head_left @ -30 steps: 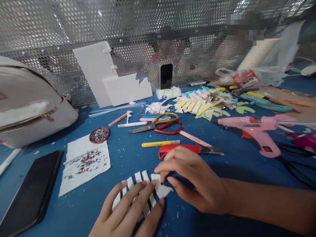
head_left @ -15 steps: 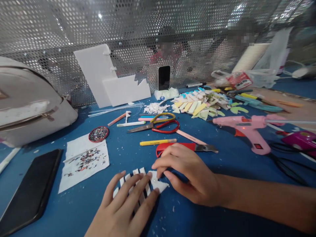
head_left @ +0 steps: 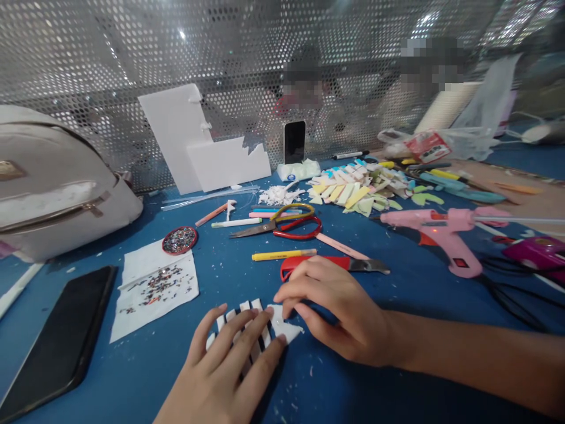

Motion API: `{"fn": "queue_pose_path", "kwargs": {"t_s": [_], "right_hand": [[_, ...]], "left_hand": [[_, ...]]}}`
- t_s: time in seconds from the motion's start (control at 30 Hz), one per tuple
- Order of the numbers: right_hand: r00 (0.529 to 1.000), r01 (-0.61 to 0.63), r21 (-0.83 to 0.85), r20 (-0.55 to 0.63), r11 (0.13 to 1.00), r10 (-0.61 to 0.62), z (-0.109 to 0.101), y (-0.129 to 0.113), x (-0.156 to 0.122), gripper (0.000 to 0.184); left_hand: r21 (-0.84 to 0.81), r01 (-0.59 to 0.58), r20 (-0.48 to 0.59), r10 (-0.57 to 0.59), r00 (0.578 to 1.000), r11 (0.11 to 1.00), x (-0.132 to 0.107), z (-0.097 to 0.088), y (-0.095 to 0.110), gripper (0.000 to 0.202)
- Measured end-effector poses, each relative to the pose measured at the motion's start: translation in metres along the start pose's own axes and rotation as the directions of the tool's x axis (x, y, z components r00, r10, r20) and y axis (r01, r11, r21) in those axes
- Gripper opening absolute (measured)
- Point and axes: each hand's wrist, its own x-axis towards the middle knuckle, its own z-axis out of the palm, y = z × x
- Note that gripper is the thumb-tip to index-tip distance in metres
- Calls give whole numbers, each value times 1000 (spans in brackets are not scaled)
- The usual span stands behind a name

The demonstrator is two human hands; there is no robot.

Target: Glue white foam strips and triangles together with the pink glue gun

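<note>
My left hand (head_left: 232, 359) lies spread over a row of white foam strips (head_left: 243, 307) on the blue table, its fingertips resting on them. Dark gaps show between the strips. At their right end is a pointed white foam piece (head_left: 291, 331), with my left thumb at its lower edge. My right hand (head_left: 335, 312) is curled above that piece, fingertips bent down at its upper edge. Whatever those fingers may pinch is hidden. Just behind my right hand lies a red-handled cutter (head_left: 335, 262), partly covered by the knuckles.
On the left are a paper with glitter (head_left: 154, 294), a red dish of glitter (head_left: 179, 240), a black phone (head_left: 57, 335) and a bag (head_left: 57, 182). Scissors (head_left: 282, 224) and markers (head_left: 282, 255) lie ahead. A pink glue gun (head_left: 445, 229) is on the right, its cord trailing.
The view has shifted slightly, so things on the left sit a little further right. Both hands keep nearly the same pose over the foam pieces.
</note>
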Motion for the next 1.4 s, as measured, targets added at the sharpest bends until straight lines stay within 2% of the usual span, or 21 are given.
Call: {"fn": "queue_pose_path", "kwargs": {"t_s": [0.53, 0.7, 0.9, 0.97, 1.1, 1.17, 1.33, 1.4], "right_hand": [[1000, 30, -3, 5, 1000, -30, 1, 0, 0, 22], [1000, 28, 21, 7, 999, -28, 1, -1, 1, 22], [1000, 24, 31, 14, 999, -25, 1, 0, 1, 22], [999, 28, 33, 18, 999, -29, 1, 0, 1, 22], [999, 29, 41, 30, 999, -31, 1, 0, 0, 22], [999, 37, 48, 36, 998, -39, 1, 0, -1, 23], [995, 77, 64, 55, 995, -80, 2, 2, -1, 24], [995, 81, 65, 56, 995, -85, 2, 2, -1, 24]], "left_hand": [[26, -16, -10, 16, 1000, 1000, -1, 3, 0, 39], [5, -30, -31, 30, 999, 1000, 0, 4, -1, 63], [-64, 30, -43, -32, 999, 998, -1, 4, 1, 68], [-49, 13, -36, -15, 999, 999, -1, 3, 1, 64], [-2, -20, 1, 20, 1000, 1000, 0, 2, 0, 43], [12, -24, 2, 24, 1000, 1000, 0, 2, -1, 41], [-28, -12, -9, 11, 1000, 1000, -1, 3, 0, 64], [-42, 3, -16, -3, 1000, 999, -1, 3, 0, 66]]}}
